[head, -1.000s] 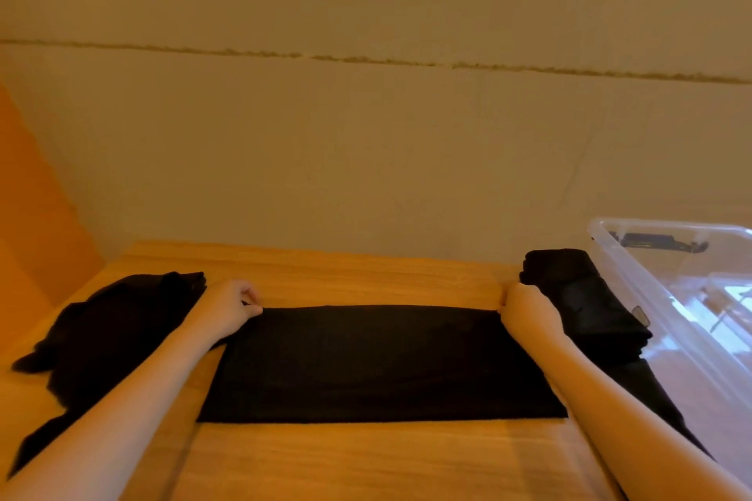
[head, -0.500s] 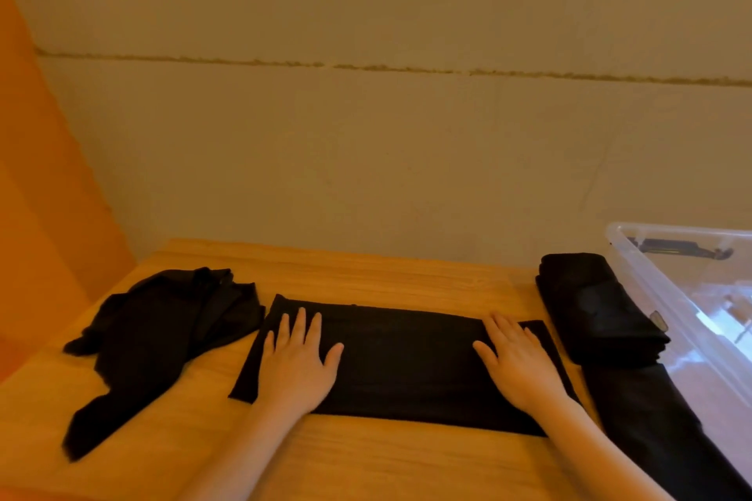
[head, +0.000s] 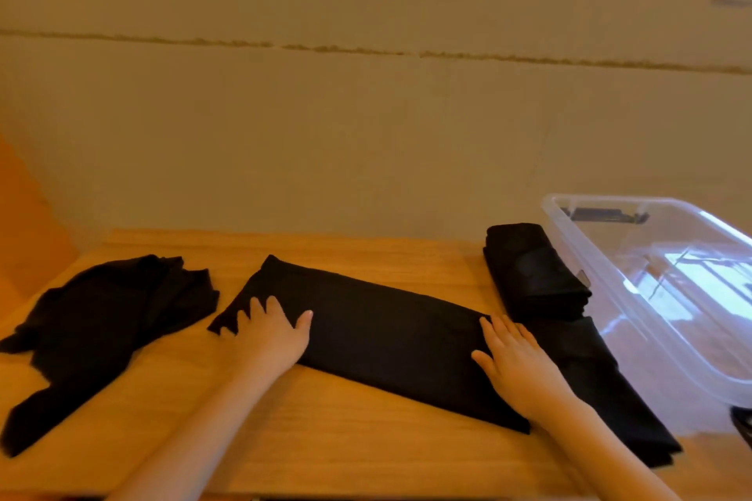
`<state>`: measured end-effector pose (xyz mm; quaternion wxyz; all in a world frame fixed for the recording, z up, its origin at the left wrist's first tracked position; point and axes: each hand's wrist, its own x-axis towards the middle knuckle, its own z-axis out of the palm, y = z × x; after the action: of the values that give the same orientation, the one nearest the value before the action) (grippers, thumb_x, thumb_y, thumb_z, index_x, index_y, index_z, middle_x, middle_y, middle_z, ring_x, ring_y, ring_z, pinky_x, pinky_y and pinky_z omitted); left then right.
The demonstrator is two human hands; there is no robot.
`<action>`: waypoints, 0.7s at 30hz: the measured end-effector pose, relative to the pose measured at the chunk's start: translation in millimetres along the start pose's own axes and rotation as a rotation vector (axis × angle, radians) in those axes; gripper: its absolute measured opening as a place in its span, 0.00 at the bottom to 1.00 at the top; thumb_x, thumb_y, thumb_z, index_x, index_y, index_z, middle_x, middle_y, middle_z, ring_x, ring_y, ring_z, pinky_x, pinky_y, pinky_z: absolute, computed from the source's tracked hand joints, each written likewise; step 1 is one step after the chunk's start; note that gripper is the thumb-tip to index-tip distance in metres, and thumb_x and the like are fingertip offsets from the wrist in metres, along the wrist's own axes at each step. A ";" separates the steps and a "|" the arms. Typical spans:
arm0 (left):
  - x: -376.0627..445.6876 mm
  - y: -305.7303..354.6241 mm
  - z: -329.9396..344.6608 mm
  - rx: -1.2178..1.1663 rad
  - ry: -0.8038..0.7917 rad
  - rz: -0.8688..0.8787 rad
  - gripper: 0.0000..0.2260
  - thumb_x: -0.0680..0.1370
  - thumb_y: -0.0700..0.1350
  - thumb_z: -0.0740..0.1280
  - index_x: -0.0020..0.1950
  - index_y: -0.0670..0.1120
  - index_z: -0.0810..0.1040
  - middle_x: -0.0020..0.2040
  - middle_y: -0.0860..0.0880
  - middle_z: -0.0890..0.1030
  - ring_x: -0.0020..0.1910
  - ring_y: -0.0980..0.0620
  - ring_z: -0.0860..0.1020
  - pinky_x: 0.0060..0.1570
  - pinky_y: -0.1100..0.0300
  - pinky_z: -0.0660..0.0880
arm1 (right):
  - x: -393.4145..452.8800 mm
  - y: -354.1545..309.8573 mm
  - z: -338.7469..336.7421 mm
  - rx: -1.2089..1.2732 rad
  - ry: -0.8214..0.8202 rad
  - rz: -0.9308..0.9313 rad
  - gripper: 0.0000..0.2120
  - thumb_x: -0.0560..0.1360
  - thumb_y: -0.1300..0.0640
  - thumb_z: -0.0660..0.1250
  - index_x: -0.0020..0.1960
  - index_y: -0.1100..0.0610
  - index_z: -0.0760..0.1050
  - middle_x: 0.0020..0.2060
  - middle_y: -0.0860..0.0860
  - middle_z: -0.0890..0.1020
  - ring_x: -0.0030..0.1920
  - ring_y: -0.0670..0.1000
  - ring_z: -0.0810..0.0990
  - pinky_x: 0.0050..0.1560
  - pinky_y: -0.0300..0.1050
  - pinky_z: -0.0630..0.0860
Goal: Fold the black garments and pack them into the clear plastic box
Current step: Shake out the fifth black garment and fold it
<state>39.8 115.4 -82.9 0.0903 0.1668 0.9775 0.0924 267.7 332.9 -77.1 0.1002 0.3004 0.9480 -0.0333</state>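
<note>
We press both palms flat, fingers straight, on the folded garment (head: 378, 331) on the table (head: 325, 439): left hand (head: 270, 331) at its left end, right hand (head: 514, 362) at its right. Beyond the right fingers sits the clear box (head: 667, 297).

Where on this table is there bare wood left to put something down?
Bare wood shows along the back edge of the table by the wall, and along the near edge between and beside the forearms. A narrow strip separates the crumpled pile from the flat garment. The right side is crowded: folded stack, another dark garment and clear box.
</note>
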 end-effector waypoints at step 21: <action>-74.1 65.7 43.8 0.150 -0.121 0.727 0.29 0.78 0.64 0.44 0.77 0.56 0.44 0.78 0.52 0.42 0.76 0.52 0.38 0.72 0.50 0.36 | -60.7 -21.6 37.8 0.154 0.141 0.010 0.45 0.67 0.30 0.23 0.76 0.54 0.40 0.76 0.48 0.43 0.76 0.47 0.43 0.73 0.44 0.44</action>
<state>138.0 157.5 -100.6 0.0968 0.5141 0.8515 0.0367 310.2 276.5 -101.2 0.0099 0.3136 0.9457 -0.0845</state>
